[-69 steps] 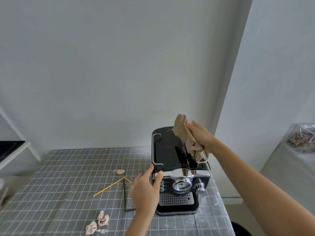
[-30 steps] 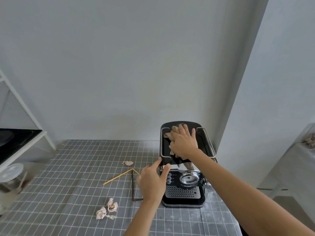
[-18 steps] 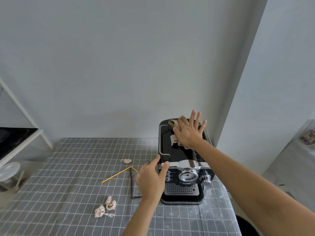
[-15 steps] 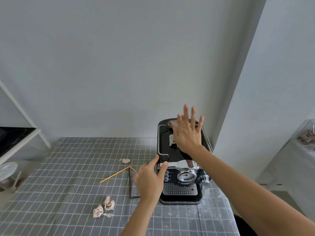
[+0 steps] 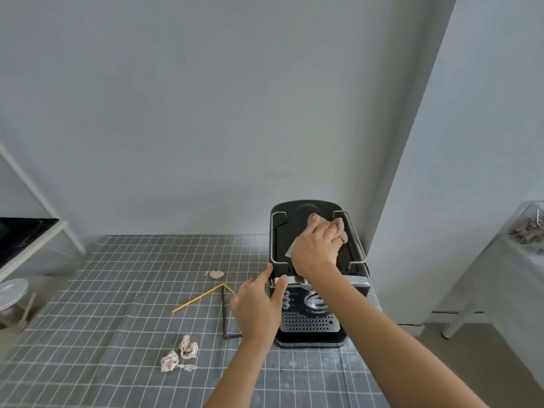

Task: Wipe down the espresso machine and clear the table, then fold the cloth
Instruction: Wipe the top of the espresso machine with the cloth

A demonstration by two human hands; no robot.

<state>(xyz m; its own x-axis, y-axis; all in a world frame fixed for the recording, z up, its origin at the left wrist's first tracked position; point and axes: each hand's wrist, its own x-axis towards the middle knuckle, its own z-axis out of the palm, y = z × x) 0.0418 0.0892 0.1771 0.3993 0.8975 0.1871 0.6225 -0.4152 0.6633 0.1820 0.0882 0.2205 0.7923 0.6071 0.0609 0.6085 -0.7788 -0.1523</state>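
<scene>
A black and silver espresso machine point(image 5: 312, 319) stands at the right end of the grid-patterned table point(image 5: 103, 290). My right hand point(image 5: 316, 250) presses a beige cloth point(image 5: 338, 231) onto the machine's flat black top, fingers curled over it. My left hand point(image 5: 259, 304) grips the machine's front left corner, thumb and fingers around the edge. On the table lie a yellow straw point(image 5: 203, 295), a dark brown straw point(image 5: 225, 313), two crumpled paper scraps point(image 5: 179, 353) near the front and one small scrap point(image 5: 215, 273) further back.
A white shelf frame with a black surface point(image 5: 26, 231) stands at the left, a lidded metal container point(image 5: 11, 295) below it. A covered side table with a clear box point(image 5: 527, 228) is at the right. A grey wall runs close behind the machine.
My right hand, splayed flat over the cloth half a second ago, has curled around it and slid toward the top's right side. My left hand has stayed on the machine's corner.
</scene>
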